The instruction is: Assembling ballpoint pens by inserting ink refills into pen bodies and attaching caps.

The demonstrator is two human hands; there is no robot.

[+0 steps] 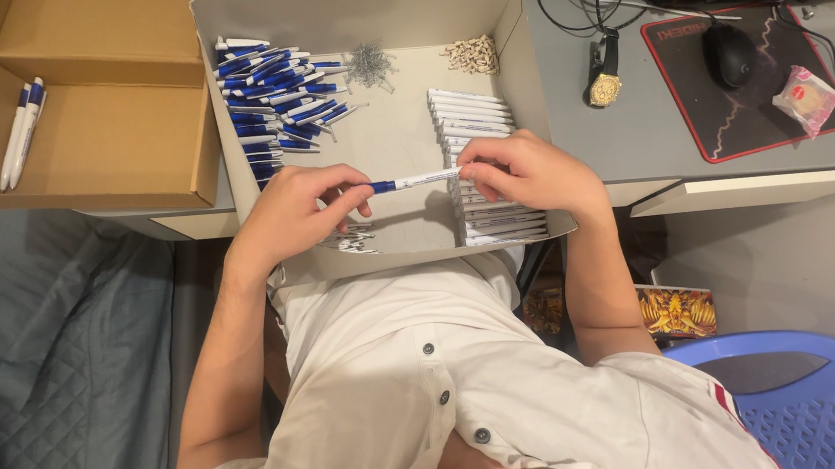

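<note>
Your pen (416,179) hangs level above the open middle of the grey box (510,19), between the blue pen parts (272,92) and the stacked white barrels (473,121). Your left hand (291,210) pinches its blue end, your right hand (522,172) its white end, both wrists resting over the near wall.

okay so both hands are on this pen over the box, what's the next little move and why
Probably press the two halves together: the left hand pinches the blue end and the right hand the white barrel of one pen, held level above the tray box. Finished pens lie in the smaller box.
</note>
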